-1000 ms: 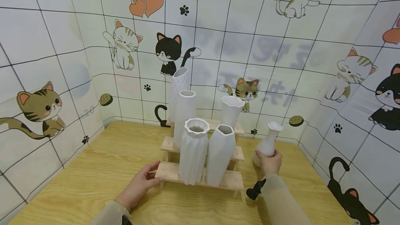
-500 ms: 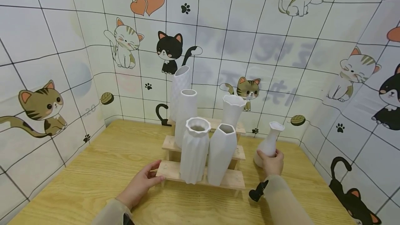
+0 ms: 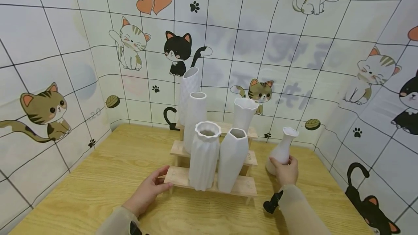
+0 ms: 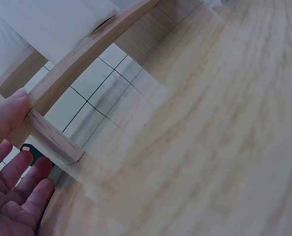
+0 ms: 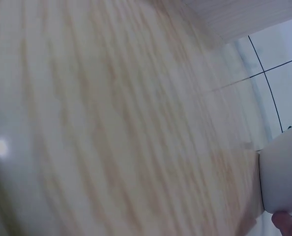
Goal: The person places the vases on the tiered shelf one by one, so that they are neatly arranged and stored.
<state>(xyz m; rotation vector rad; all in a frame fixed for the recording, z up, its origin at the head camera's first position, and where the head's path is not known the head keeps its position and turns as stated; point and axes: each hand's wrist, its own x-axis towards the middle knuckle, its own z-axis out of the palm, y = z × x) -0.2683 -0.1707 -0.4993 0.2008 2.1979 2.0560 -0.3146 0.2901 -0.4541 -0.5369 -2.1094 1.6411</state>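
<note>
My right hand [image 3: 288,172] grips a small white vase [image 3: 285,148] with a round belly and flared neck, right of a stepped wooden stand [image 3: 245,184]. In the right wrist view the vase's lower wall [image 5: 286,172] meets the table, a fingertip against it. At the stand's left end my left hand [image 3: 148,190] holds the corner of the lowest shelf. The left wrist view has the thumb on the shelf's front edge [image 4: 70,66], the other fingers loosely curled beside the leg. On the front shelf stand a fluted white vase [image 3: 204,159] and a faceted one [image 3: 232,160].
Behind them on the higher shelves are a plain cylindrical vase [image 3: 196,119], a tall textured one [image 3: 187,86] and a scalloped-rim one [image 3: 244,113]. A wood-grain table [image 3: 130,148] lies beneath. Cat-printed sheeting [image 3: 215,61] encloses the back and sides.
The head view has shifted slightly, so everything sits a little further right and higher. Both hands keep their hold on the vase and the stand.
</note>
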